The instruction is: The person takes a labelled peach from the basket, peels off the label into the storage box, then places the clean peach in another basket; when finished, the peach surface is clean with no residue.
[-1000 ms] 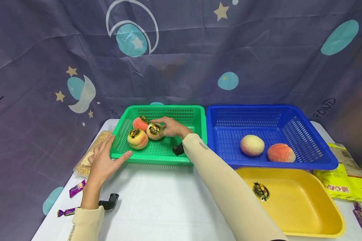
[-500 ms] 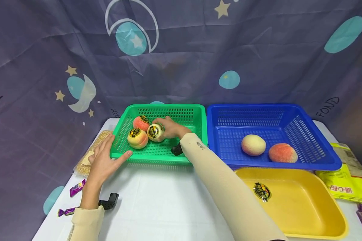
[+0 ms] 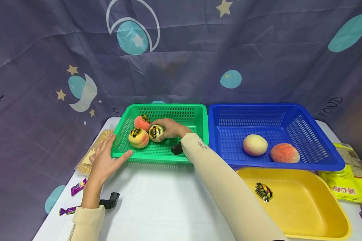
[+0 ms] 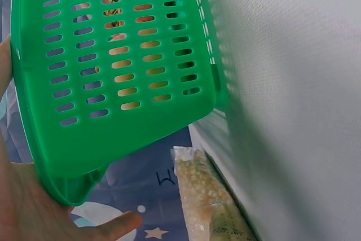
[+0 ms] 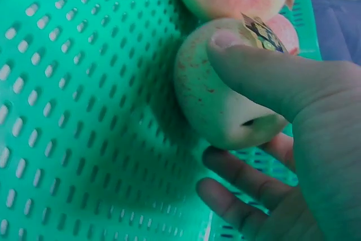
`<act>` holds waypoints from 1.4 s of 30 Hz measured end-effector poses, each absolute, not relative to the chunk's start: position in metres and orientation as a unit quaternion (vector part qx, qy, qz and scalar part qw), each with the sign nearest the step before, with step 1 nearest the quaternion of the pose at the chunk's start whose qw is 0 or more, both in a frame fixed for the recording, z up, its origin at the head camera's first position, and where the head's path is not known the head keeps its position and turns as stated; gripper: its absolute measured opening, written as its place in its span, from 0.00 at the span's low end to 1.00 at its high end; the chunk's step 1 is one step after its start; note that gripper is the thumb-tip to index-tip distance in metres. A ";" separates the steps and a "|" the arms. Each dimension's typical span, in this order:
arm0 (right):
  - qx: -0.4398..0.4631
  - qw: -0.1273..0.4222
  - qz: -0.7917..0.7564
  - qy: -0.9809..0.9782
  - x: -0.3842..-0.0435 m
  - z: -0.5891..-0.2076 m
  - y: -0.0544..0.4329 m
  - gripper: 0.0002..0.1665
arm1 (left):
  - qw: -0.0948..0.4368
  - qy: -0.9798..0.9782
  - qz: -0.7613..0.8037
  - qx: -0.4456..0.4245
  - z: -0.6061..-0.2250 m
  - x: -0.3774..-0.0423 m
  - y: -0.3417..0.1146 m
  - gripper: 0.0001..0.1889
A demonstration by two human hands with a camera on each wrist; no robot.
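Cream sleeves cover both forearms. One reaches diagonally from the near right to the far left, bringing the right hand down inside the green basket; the other lies at the left, its hand bent to the basket's near left corner. That left hand is spread wide, thumb stretched apart from the fingers, touching the rim. The right one grips a pale stickered peach, thumb pressed on one side.

Three peaches are in the green basket: the held one, a yellow-pink peach and a red peach. Two more, a cream peach and a red-pink peach, lie in the blue basket. One yellow tray stands nearer, with one round sticker inside. On the worktop are three purple candies, two left and one right, plus one bag of kernels and one yellow package.

The gripped peach lies right of the left hand and farther away, the other two between or beyond. Whether it touches the basket floor cannot be told.
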State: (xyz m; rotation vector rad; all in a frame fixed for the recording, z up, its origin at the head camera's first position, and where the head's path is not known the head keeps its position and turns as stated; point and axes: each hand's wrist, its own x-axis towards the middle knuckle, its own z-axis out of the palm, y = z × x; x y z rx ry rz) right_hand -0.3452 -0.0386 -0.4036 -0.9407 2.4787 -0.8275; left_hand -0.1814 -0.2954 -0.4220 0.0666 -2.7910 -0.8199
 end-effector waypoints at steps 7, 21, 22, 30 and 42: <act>-0.318 0.199 -0.318 0.871 -0.339 -0.392 -0.026 0.44 | 0.110 -0.953 -0.281 0.018 -0.420 -0.181 -0.291 0.54; -0.387 0.165 -0.347 0.838 -0.320 -0.348 0.005 0.42 | 0.110 -0.954 -0.279 0.017 -0.417 -0.177 -0.292 0.54; -0.395 0.165 -0.350 0.834 -0.317 -0.344 0.008 0.42 | 0.111 -0.954 -0.279 0.017 -0.417 -0.177 -0.292 0.54; -0.448 0.144 -0.356 0.807 -0.287 -0.322 0.038 0.42 | 0.109 -0.956 -0.271 0.014 -0.417 -0.174 -0.294 0.54; -0.453 0.112 -0.346 0.814 -0.234 -0.307 0.105 0.43 | 0.163 -0.942 -0.293 -0.034 -0.414 -0.171 -0.279 0.46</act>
